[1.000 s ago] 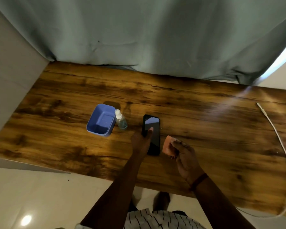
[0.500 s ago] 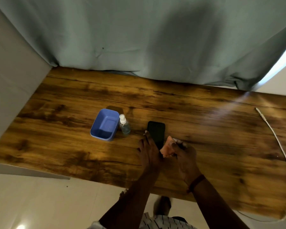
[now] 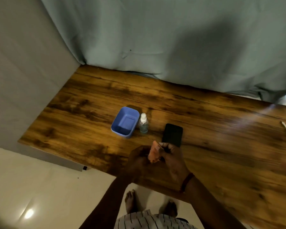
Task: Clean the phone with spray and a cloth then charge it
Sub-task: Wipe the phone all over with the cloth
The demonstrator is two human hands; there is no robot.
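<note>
Both hands [image 3: 139,160] [image 3: 172,160] are leaving the phone [image 3: 172,135], pinching the cloth [image 3: 153,154] between them; folding it flat should be helping wiping.

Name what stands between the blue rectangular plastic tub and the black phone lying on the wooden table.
In the head view, a small clear spray bottle with a white nozzle stands upright between the blue tub and the black phone.

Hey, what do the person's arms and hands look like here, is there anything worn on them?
Both forearms are bare, with no sleeves showing and no gloves on either hand. The right hand has a thin dark reddish band around its wrist. The left hand has nothing visible on its wrist. Any rings are too dim to tell. At the bottom edge there is a white garment with thin dark stripes.
</note>
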